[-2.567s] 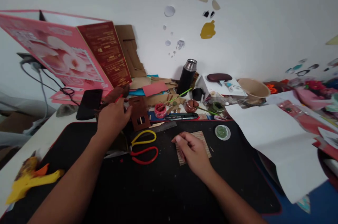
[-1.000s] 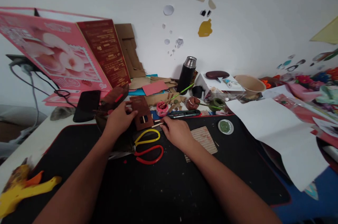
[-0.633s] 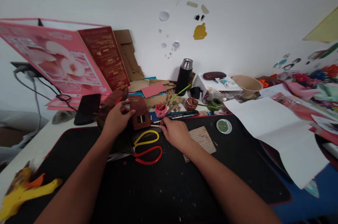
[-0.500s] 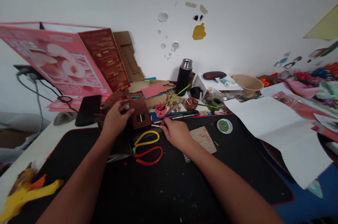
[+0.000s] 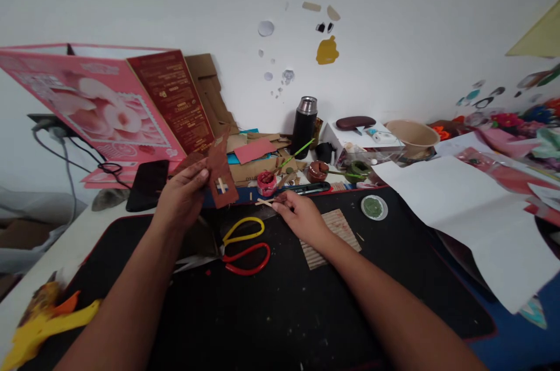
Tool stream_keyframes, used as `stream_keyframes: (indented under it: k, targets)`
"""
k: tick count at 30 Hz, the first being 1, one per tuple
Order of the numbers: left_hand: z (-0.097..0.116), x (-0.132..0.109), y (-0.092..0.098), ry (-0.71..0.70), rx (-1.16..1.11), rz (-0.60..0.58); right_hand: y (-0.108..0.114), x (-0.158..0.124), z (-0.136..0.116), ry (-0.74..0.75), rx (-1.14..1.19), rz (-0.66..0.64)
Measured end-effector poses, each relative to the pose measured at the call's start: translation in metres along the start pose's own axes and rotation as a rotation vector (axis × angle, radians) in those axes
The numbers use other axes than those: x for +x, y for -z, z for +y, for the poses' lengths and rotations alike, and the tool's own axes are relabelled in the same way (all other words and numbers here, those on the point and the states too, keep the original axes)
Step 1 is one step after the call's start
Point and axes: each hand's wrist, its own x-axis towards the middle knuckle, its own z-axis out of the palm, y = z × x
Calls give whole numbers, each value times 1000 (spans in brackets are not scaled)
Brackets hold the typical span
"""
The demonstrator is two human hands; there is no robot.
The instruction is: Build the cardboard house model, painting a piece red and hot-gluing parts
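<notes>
Currently, the left hand [image 5: 180,197] pinches a brown cardboard piece [image 5: 221,170] while the right hand [image 5: 303,216] pinches a thin stick [image 5: 265,202].

There are two hands [image 5: 303,216], one brown piece with a window [image 5: 221,170], one pair of scissors [image 5: 240,271] and one glue gun [image 5: 48,324]. I count also three small paint jars [image 5: 266,190], one white dish [image 5: 384,208], one flask [image 5: 304,126] and one bowl [image 5: 413,129].

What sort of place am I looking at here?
Probably a craft desk, perhaps at home: open pots of what looks like paint, scissors on a black mat, and a brown cut-out piece in the left hand.
</notes>
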Motion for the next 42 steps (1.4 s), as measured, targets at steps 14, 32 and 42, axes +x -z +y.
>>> stream_keyframes:
  k: [14,32,42]
  targets:
    - [1,-18,-20,217,-179,-209,13,-16,-24,167,-525,-265]
    - [-1,-35,-46,376,-533,-193,7,-17,-26,58,145,-234]
    - [-3,-38,-52,489,-747,-132,2,-20,-36,-117,645,-354]
